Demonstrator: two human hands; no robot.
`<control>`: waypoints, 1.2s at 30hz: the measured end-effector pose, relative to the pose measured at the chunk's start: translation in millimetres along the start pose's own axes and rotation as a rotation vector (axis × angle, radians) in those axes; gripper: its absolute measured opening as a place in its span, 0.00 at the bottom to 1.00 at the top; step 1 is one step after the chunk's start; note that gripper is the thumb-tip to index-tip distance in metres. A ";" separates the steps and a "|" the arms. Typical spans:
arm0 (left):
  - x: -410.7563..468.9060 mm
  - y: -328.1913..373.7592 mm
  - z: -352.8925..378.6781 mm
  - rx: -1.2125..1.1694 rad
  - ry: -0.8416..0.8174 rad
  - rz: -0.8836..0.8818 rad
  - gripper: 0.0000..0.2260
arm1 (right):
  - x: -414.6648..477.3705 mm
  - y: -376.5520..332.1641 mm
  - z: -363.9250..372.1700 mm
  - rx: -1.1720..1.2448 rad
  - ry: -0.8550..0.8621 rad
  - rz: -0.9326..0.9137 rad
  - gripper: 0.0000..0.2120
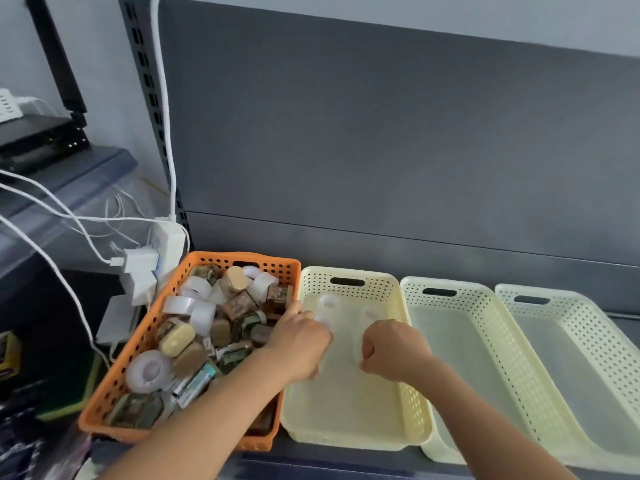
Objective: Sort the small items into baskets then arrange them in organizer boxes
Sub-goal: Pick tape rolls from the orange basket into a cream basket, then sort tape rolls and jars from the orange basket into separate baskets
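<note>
two hands are hovering over the first cream basket (349, 270), where blurred white tape rolls (329, 301) are lying. the left grip (301, 341) is sitting nearer the orange basket (242, 256) of mixed items, just leftward. the left grip and the right grip (391, 348) are showing curled fingers; i cannot tell whether either is holding anything.

the left hand (298, 344) and right hand (393, 351) curl their fingers under and out of sight, so whether they hold anything cannot be told. white rolls (328, 302) in the first cream basket (381, 285) are blurred. the left forearm covers the orange basket's (138, 344) near corner. the rightmost basket (588, 327) runs off the picture's edge.
</note>
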State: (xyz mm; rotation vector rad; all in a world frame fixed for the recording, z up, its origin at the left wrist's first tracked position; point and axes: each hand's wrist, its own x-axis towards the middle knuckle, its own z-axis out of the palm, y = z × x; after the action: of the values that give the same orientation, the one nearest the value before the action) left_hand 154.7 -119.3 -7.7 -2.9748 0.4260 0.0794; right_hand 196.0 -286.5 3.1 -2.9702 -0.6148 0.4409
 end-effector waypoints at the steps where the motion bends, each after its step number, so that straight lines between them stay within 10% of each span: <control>1: 0.1 0.2 1.1 0.007 -0.019 0.012 0.11 | -0.5 -0.2 0.6 -0.032 -0.025 -0.012 0.01; 13: -14.4 -6.0 -5.3 -0.154 0.118 0.001 0.12 | 4.8 -17.4 4.5 -0.042 0.074 -0.159 0.09; 21: -87.2 -92.4 -16.8 -0.318 0.163 -0.420 0.14 | 11.8 -92.1 0.9 0.223 0.415 -0.572 0.12; 27: -124.9 -119.6 3.8 -0.271 0.007 -0.634 0.16 | 26.8 -126.5 13.8 -0.143 0.322 -0.435 0.15; 36: -119.0 -118.7 0.9 -0.523 0.176 -0.628 0.21 | 33.7 -125.8 15.2 0.062 0.314 -0.385 0.17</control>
State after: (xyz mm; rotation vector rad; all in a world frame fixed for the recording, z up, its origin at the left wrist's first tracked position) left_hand 74.2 26.4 14.9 -3.4715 -0.6210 -0.1624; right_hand 173.7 -157.4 -3.7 -2.6829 -1.0732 -0.0363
